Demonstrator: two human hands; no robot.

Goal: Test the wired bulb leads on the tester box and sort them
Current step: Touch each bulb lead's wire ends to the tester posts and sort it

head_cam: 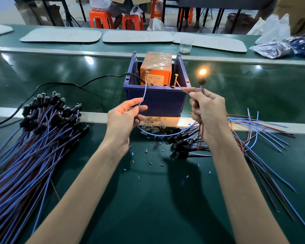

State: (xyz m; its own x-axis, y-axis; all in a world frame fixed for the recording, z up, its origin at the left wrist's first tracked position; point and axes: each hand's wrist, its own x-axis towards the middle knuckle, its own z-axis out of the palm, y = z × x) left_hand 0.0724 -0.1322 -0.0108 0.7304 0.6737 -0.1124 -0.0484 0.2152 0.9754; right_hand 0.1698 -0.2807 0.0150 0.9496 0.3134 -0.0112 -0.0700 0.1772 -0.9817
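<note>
Bulb lead under test: I am watching one wired bulb (202, 72) glowing orange right of centre, standing upright on its black socket (202, 81) just above the right hand (208, 110) and beside the right wall of the crate.
Its wires: a blue lead (144, 90) is arcing from the left screw (146, 76) down into the left hand (125, 117), then looping low under both hands towards the right one. A red-brown lead (182, 89) is running from the right screw (176, 80) to the right hand.
Tester box: the orange tester box (157, 67) is sitting inside a blue crate (157, 101) at centre, both screws standing at the crate's near rim.
Heaps: a big bundle of bulb leads (42, 120) is lying at left. A smaller heap (183, 143) is lying below the right hand, with loose wires (262, 131) fanning out to the right edge.
Open room: the green bench top (148, 199) between the forearms is carrying only scattered insulation snippets (146, 152). Loose glass bulbs (151, 127) are crowding the metal rail (92, 116) just in front of the crate, and a black cable (77, 84) is snaking left from it.
Left hand: thumb and forefinger are pinching the blue lead, the other fingers curling loosely.
Right hand: the fingers are curling round the wires just under the socket, thumb and forefinger nipping the red-brown lead.
Spacing: the hands are working apart, either side of the crate's front.
</note>
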